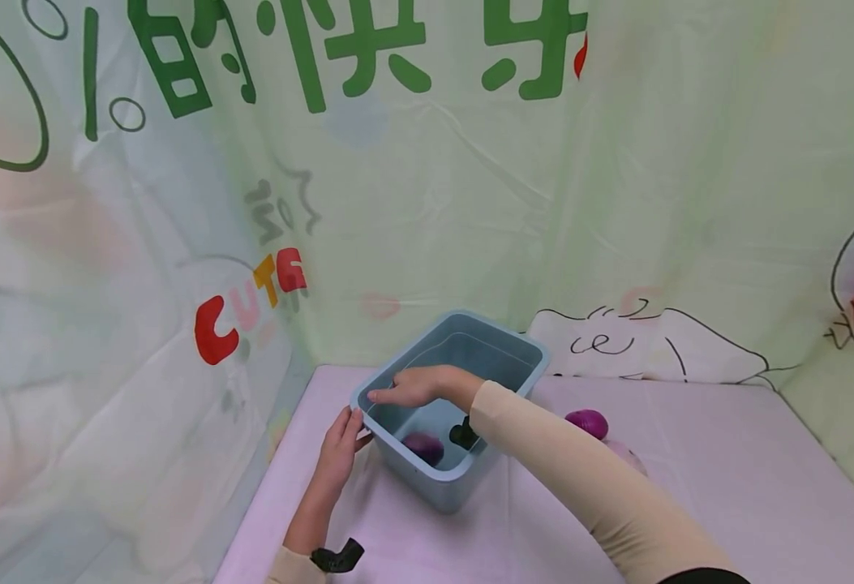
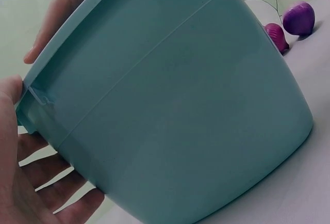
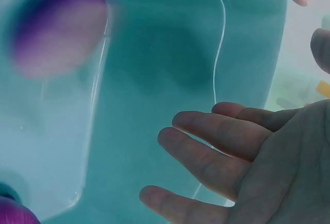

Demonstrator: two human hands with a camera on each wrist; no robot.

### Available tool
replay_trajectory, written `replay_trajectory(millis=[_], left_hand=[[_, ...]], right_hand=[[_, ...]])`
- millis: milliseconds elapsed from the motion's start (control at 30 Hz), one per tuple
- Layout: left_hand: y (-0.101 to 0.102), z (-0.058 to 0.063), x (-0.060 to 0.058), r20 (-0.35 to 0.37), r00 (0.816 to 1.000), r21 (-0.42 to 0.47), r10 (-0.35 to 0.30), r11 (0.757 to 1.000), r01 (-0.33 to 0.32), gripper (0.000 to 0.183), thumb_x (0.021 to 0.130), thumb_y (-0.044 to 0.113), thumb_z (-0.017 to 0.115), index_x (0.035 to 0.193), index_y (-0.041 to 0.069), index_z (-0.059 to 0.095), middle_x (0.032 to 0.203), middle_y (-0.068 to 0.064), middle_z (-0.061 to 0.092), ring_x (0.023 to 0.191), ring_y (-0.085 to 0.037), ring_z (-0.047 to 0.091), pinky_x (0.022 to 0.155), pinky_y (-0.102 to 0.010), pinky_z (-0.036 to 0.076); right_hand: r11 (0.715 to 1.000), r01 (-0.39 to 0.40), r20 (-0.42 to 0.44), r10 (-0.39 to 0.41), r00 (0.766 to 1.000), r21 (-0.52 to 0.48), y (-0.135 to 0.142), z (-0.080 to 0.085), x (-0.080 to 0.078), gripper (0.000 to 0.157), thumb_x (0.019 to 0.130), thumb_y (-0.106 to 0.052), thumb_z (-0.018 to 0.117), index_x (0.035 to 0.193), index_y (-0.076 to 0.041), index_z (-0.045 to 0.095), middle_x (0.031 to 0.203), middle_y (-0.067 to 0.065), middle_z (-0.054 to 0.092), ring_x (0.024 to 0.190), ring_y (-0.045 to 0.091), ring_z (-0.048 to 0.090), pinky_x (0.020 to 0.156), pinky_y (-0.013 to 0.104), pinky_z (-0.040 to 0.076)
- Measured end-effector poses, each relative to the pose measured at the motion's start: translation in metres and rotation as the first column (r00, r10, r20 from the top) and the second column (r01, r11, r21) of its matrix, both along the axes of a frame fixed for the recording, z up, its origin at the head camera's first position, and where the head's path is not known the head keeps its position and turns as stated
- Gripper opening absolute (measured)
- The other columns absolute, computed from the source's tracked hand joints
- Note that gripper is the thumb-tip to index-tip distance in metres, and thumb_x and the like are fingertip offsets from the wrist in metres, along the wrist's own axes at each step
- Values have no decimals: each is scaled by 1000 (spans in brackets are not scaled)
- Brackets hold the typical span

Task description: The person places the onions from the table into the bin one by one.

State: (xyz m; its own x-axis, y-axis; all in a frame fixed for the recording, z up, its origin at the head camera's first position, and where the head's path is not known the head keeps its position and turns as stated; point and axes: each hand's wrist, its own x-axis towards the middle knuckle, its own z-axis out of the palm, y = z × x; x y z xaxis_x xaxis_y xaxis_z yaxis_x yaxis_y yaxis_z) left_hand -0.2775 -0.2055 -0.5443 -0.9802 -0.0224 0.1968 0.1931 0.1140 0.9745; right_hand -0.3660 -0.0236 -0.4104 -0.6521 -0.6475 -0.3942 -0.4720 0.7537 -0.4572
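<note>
A blue-grey plastic bin (image 1: pixel 450 487) stands on the table, set at an angle. My left hand (image 1: pixel 339 450) grips its near-left rim, thumb on the rim and fingers spread against the outer wall (image 2: pixel 170 110). Over the bin's opening reaches my right hand (image 1: pixel 418 387), its fingers (image 3: pixel 206 167) extended and holding nothing. One purple, onion-like thing (image 1: pixel 424 447) shows inside the bin in the head view. The right wrist view has a blurred purple-and-pale one (image 3: pixel 62 33) apart from the fingers, plus a magenta one (image 3: pixel 15 213) at the lower left corner.
Right of the bin, a purple onion-like thing (image 1: pixel 587 422) lies on the pale table beside a paler rounded thing (image 1: pixel 627 457), partly hidden by my right sleeve (image 1: pixel 580 478). Printed cloth walls (image 1: pixel 427 203) rise behind and at the sides. Black wrist cameras (image 1: pixel 337 556) sit at the sleeves.
</note>
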Motion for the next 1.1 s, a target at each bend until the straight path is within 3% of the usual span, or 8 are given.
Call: replay_trajectory(millis=[200, 400, 633, 800, 933, 1100], left_hand=[[5, 1, -1, 32, 999, 1, 26, 1000, -26, 50, 100, 45, 43, 145, 22, 40, 141, -3, 46, 124, -27, 48, 96, -53, 43], [7, 2, -3, 61, 998, 12, 26, 1000, -27, 52, 100, 45, 44, 144, 20, 41, 141, -7, 46, 124, -29, 49, 97, -52, 42], [6, 3, -4, 54, 998, 0, 39, 999, -39, 50, 101, 44, 42, 145, 21, 40, 141, -6, 46, 123, -28, 49, 97, -51, 42], [6, 0, -4, 30, 998, 6, 47, 999, -47, 47, 101, 42, 43, 143, 21, 42, 139, -5, 49, 121, -27, 51, 94, -51, 45], [6, -2, -1, 39, 999, 5, 36, 999, -36, 46, 101, 43, 43, 143, 25, 42, 138, -3, 49, 121, -25, 51, 96, -53, 43], [2, -1, 3, 40, 999, 1, 20, 1000, -20, 50, 99, 49, 43, 144, 27, 40, 140, -1, 47, 122, -24, 50, 98, -53, 41]], right_hand=[[998, 15, -27, -17, 999, -62, 14, 11, -3, 81, 92, -66, 39, 142, -3, 43, 141, 11, 46, 127, 25, 44, 101, 41, 41], [978, 64, 1, -65, 998, -198, 40, 28, 0, 75, 90, -65, 46, 139, -8, 49, 134, 6, 52, 117, 21, 52, 94, 40, 47], [930, 79, -37, -99, 994, -360, 80, 56, 13, 70, 88, -66, 49, 137, -15, 50, 130, -6, 52, 116, 13, 50, 95, 36, 45], [912, 66, -103, -117, 988, -405, 114, 70, 29, 69, 89, -64, 49, 141, -19, 44, 132, -8, 51, 122, 12, 47, 99, 37, 41], [921, 91, -210, -181, 961, -379, 144, 71, 45, 72, 89, -65, 49, 145, -22, 39, 141, -6, 45, 128, 15, 42, 103, 41, 37], [919, 147, -291, -263, 920, -365, 183, 67, 68, 77, 90, -61, 51, 149, -16, 32, 147, 1, 38, 133, 22, 36, 106, 48, 33]])
